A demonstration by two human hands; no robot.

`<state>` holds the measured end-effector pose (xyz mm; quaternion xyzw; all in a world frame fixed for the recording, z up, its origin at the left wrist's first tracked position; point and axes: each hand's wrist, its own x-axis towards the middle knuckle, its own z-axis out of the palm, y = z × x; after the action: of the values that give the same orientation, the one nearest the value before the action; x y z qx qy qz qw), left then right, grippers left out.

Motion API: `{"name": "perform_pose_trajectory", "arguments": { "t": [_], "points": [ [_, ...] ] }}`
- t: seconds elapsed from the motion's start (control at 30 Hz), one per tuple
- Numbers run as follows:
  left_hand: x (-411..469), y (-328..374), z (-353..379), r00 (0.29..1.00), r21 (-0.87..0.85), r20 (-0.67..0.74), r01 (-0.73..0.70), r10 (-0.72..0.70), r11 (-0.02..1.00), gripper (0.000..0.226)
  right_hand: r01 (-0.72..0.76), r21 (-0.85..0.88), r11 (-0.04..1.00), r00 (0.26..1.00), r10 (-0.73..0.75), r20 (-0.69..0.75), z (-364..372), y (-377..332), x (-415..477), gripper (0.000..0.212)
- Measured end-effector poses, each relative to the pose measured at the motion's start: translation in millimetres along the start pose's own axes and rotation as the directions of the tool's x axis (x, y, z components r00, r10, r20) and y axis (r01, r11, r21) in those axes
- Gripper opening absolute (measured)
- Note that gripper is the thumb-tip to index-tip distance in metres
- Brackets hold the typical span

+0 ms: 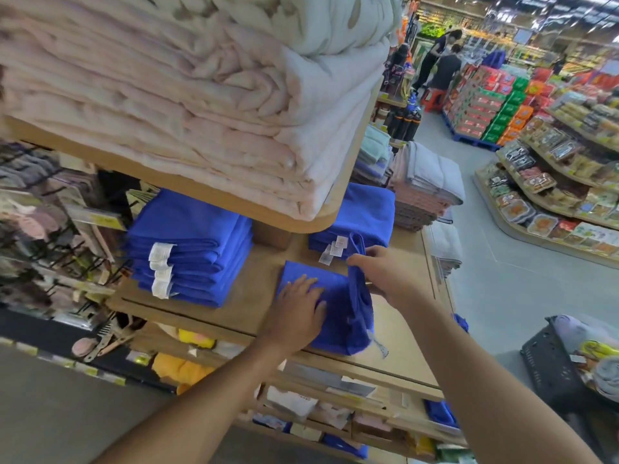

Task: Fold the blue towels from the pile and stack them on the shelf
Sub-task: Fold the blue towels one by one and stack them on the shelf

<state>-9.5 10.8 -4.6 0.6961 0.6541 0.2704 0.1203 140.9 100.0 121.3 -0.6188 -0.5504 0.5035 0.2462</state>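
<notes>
A blue towel [338,316] lies partly folded on the wooden shelf [254,296]. My left hand [298,313] presses flat on its left half with fingers spread. My right hand [385,272] grips the towel's raised right edge, which stands up in a fold. To the left sits a neat stack of folded blue towels [191,249] with white tags. Behind my right hand lies a looser pile of blue towels [361,216], also tagged.
Thick pink and white blankets [187,105] fill the shelf above and overhang the work area. More towels [425,182] are stacked to the right. A dark basket [549,363] stands on the aisle floor at right. Two people stand far down the aisle.
</notes>
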Motion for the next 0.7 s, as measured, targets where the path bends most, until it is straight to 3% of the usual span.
{"name": "perform_pose_trajectory", "arguments": {
  "t": [0.1,0.17,0.23,0.3,0.4,0.5,0.6,0.7],
  "points": [
    [-10.0,-21.9,-15.3,0.97,-0.39,-0.053,0.2,-0.238,0.899,0.036,0.012,-0.088,0.996,1.0,-0.01,0.02,18.4,8.3,7.4,0.008],
    [-11.5,-31.0,-18.8,0.909,-0.614,-0.019,0.318,-0.416,0.723,0.032,0.039,-0.164,0.986,0.999,-0.036,0.022,32.5,6.5,13.9,0.012],
    [-8.1,-38.2,-21.7,0.865,-0.777,0.055,0.35,-0.498,0.523,0.035,0.071,-0.234,0.97,0.997,-0.066,0.026,49.0,-2.2,20.0,0.015],
    [-5.0,-44.9,-24.4,0.84,-0.871,0.13,0.351,-0.527,0.343,0.042,0.1,-0.305,0.947,0.995,-0.087,0.058,68.2,-10.8,24.1,0.02],
    [-2.2,-51.2,-25.2,0.798,-0.912,0.167,0.348,-0.579,0.216,0.043,0.125,-0.339,0.933,0.988,-0.085,0.13,97.5,-9.8,28.9,0.023],
    [-0.1,-50.9,-24.3,0.801,-0.905,0.146,0.344,-0.58,0.248,0.034,0.083,-0.244,0.966,0.987,-0.046,0.154,108.2,4.8,28.6,0.026],
    [2.6,-52.7,-19.8,0.825,-0.826,0.087,0.373,-0.558,0.423,0.031,0.171,-0.265,0.949,0.985,-0.173,0.017,81.7,17.9,29.5,0.019],
    [2.4,-51.2,-15.2,0.861,-0.796,0.042,0.336,-0.507,0.504,0.042,0.179,-0.393,0.902,0.955,-0.255,-0.149,37.9,35.0,28.5,0.017]
  ]
}}
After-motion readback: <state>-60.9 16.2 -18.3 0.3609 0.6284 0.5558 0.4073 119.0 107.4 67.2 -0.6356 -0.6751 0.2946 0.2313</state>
